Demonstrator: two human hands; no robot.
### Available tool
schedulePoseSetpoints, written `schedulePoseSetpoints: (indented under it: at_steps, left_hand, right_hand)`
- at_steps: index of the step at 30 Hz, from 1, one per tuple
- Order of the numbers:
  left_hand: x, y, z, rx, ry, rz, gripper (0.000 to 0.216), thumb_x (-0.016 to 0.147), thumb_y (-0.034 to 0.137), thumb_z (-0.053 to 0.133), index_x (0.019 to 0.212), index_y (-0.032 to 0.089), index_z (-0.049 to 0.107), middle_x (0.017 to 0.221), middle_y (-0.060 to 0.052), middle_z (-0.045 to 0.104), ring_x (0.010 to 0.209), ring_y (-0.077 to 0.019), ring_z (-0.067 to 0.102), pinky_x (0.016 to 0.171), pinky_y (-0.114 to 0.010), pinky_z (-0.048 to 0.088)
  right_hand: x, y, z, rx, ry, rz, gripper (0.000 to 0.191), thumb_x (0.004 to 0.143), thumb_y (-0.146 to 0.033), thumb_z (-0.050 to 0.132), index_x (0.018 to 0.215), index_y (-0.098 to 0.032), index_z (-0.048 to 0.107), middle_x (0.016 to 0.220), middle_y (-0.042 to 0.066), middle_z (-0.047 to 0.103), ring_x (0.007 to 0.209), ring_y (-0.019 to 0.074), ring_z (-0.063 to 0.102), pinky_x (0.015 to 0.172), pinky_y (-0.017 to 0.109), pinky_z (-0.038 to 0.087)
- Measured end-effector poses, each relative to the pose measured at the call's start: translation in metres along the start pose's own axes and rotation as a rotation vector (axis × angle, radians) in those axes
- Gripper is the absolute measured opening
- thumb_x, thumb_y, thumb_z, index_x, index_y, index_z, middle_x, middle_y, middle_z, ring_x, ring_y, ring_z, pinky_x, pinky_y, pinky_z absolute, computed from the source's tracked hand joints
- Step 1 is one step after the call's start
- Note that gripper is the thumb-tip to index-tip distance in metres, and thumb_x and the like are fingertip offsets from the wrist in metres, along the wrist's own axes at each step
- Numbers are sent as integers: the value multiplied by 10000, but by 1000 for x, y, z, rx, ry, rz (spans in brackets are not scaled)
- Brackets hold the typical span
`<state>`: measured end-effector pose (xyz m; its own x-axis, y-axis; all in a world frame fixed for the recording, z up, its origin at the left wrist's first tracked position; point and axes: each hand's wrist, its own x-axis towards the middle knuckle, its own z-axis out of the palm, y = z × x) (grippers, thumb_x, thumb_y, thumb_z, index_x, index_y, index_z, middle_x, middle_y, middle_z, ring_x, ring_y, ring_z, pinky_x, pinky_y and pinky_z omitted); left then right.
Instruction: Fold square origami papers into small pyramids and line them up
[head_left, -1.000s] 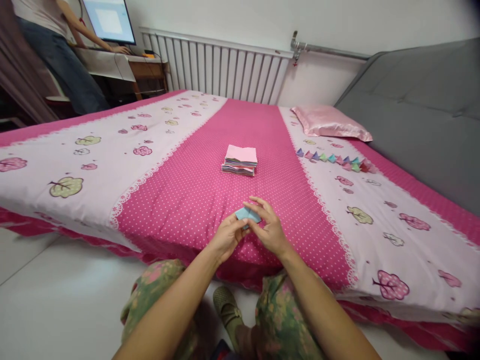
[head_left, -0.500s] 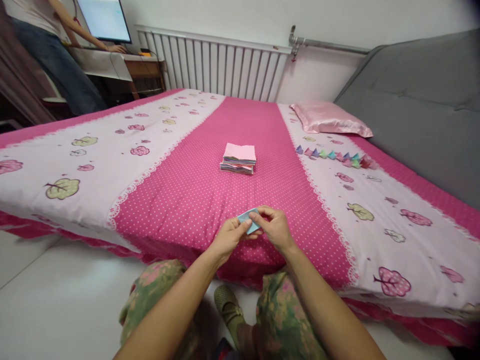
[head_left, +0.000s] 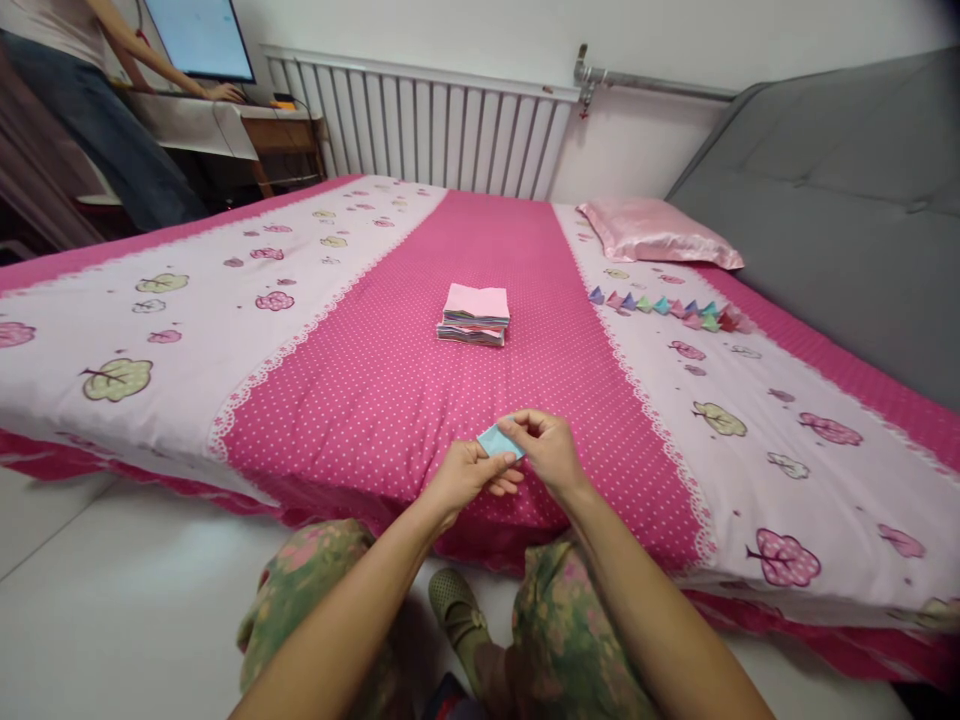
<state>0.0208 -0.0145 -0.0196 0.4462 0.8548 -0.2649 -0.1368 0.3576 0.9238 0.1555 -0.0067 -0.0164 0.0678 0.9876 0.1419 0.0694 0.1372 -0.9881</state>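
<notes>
Both my hands meet over the near edge of the bed (head_left: 390, 400), on the dotted pink middle strip. My left hand (head_left: 466, 477) pinches the small light-blue folded paper (head_left: 496, 441) from below-left, thumb + fingers closed on it. My right hand (head_left: 551, 452) pinches the same paper at its right end, fingertips curled in on it. Paper is held just above the sheet, tilted; can't tell if it touches the cover.

Further up the middle strip, well apart from my hands, sits a stack of coloured paper squares (head_left: 475, 314), pink sheet on top. Toward the right side, near the head-end, a row of small folded paper pieces (head_left: 667, 309) in blue, green, pink and purple lies in a line, just in front of the pink pillow (head_left: 654, 233). Grey headboard (head_left: 840, 220) along the right edge. Radiator (head_left: 420, 130) behind the far edge. At far left another person (head_left: 67, 100) stands at a desk w/ a monitor (head_left: 199, 38). My knees in floral fabric are below the near edge.
</notes>
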Motion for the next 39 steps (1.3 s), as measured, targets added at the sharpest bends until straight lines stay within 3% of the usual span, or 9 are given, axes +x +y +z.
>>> schedulePoseSetpoints:
  at_steps: [8, 11, 13, 16, 18, 24, 29, 35, 39]
  left_hand:
    - [1, -2, 2, 16, 16, -22, 285, 654, 374, 692, 647, 91, 654, 573, -96, 673, 476, -118, 603, 506, -210, 459]
    - [2, -2, -3, 116, 44, -27, 294, 698, 397, 641, 638, 110, 616, 568, -91, 664, 468, -130, 593, 497, -234, 446]
    - [3, 0, -11, 331, 141, 36, 278, 712, 395, 619, 651, 124, 614, 549, -65, 644, 450, -126, 565, 491, -240, 424]
    - [3, 7, -23, 789, 449, 231, 210, 695, 347, 633, 759, 148, 647, 582, -27, 628, 524, -131, 557, 542, -242, 406]
    - [3, 9, -28, 963, 505, 346, 179, 699, 266, 629, 838, 155, 651, 674, -31, 643, 604, -138, 566, 602, -250, 414]
    - [11, -1, -23, 1236, 163, 600, 254, 816, 133, 430, 885, 177, 670, 838, -60, 623, 811, -159, 546, 763, -271, 415]
    - [14, -5, -23, 1294, 133, 582, 274, 773, 90, 428, 919, 143, 654, 837, -78, 590, 821, -179, 528, 770, -292, 419]
    - [10, 3, -30, 1240, 45, 559, 291, 740, 80, 473, 986, 145, 612, 891, -71, 572, 877, -177, 522, 805, -295, 416]
    - [11, 5, -31, 1223, 43, 527, 254, 753, 100, 493, 972, 146, 615, 876, -69, 574, 859, -176, 528, 789, -301, 422]
  right_hand:
    - [3, 0, 0, -55, 9, 4, 214, 697, -353, 630, 622, -152, 623, 538, -16, 565, 474, 92, 470, 467, 212, 374]
    - [9, 6, -2, -203, -2, -37, 239, 731, -373, 585, 672, -148, 642, 585, 4, 605, 513, 109, 508, 493, 219, 391]
    - [15, 14, -5, -331, -41, -53, 270, 762, -387, 542, 715, -148, 659, 618, 17, 627, 547, 122, 536, 514, 223, 401]
    - [22, 25, -11, -416, -73, -49, 263, 759, -378, 545, 734, -156, 685, 642, 29, 644, 582, 137, 558, 537, 231, 406]
    - [25, 30, -13, -447, -76, -58, 236, 742, -365, 568, 738, -168, 699, 671, 34, 645, 605, 140, 556, 555, 236, 404]
    - [23, 28, -14, -505, -38, -81, 263, 663, -309, 647, 876, -159, 681, 684, 16, 592, 568, 113, 498, 545, 229, 400]
    - [17, 22, -21, -454, -153, -34, 178, 681, -214, 588, 831, -140, 648, 620, -1, 591, 526, 99, 515, 519, 214, 416]
    - [8, 19, -31, -477, -321, -92, 258, 647, -98, 525, 859, -150, 662, 791, 45, 663, 646, 119, 586, 623, 235, 472]
    - [8, 22, -33, -518, -353, -110, 249, 646, -120, 566, 869, -153, 672, 814, 51, 652, 671, 127, 588, 644, 246, 474]
